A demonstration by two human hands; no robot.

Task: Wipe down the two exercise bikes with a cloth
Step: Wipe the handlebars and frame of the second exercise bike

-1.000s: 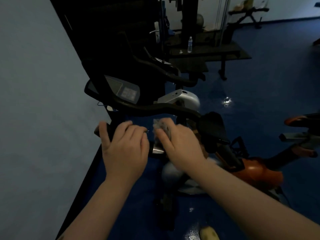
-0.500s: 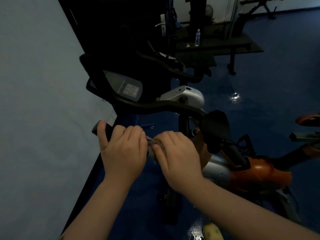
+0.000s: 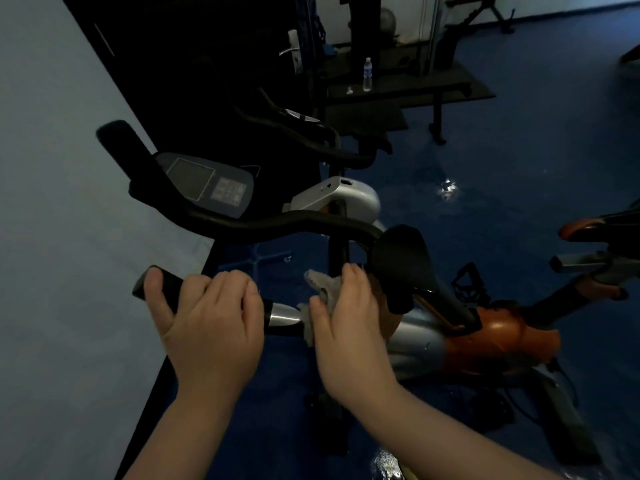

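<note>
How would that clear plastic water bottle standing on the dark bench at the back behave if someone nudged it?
The clear plastic water bottle stands upright, tall and narrow, so a sideways nudge would probably tip it. Once down, its round body would likely roll along the dark bench. It looks small and thin-walled, so probably light; how full it is cannot be told.

No text, brand or number can be read anywhere. The console above the left hand has a dark blank screen and a pale button panel whose markings are too blurred to make out. The label on the water bottle far beyond both hands is too small to read.
</note>
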